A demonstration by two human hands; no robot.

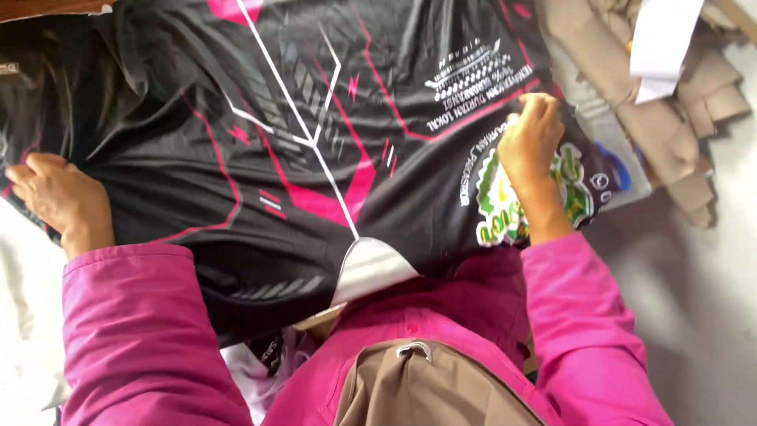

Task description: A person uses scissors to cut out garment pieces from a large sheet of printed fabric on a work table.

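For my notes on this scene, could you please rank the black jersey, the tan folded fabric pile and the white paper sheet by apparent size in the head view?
1. Black jersey, by far the largest.
2. Tan folded fabric pile, partly cut off by the frame.
3. White paper sheet, smallest, also cropped at the top.

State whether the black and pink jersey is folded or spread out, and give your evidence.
Spread out: the jersey lies open across the surface, left hand and right hand pressing its opposite edges.

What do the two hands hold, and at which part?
Both hold the black and pink jersey: the left hand presses its left edge, the right hand grips the fabric beside the green printed badge.
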